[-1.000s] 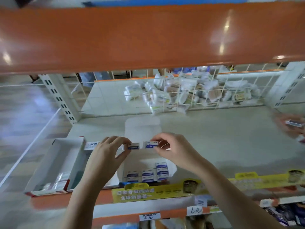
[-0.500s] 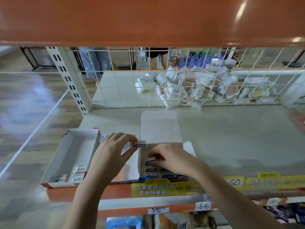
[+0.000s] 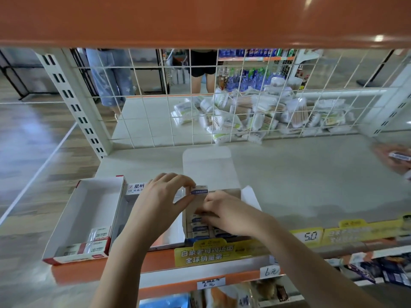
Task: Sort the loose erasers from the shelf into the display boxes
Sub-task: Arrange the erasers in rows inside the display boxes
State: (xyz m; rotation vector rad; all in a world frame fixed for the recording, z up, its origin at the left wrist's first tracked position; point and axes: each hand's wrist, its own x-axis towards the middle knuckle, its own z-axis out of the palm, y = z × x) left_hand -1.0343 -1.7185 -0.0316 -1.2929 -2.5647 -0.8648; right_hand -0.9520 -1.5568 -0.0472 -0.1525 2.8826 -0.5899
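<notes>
My left hand [image 3: 159, 203] pinches a small white eraser with a blue band [image 3: 199, 190] between thumb and fingers, just above the left rim of the middle display box [image 3: 233, 193]. That box has its lid flap folded back and holds rows of blue-banded erasers [image 3: 199, 228]. My right hand [image 3: 224, 213] reaches down into the box, its fingertips on the erasers there; whether it holds one is hidden. A red-and-white display box [image 3: 73, 221] stands to the left with a few 2B erasers [image 3: 97, 238] at its front end.
A white box with Korean lettering [image 3: 135, 188] sits between the two display boxes. Another person's hand [image 3: 393, 158] holds a small box at the right edge. A wire grid [image 3: 200, 96] backs the shelf, with cotton-swab packs [image 3: 262, 116] behind it. An orange shelf [image 3: 200, 18] hangs overhead.
My right hand went from holding an eraser in the air down into the middle box. My left hand kept its eraser near the box rim. The view shifted upward.
</notes>
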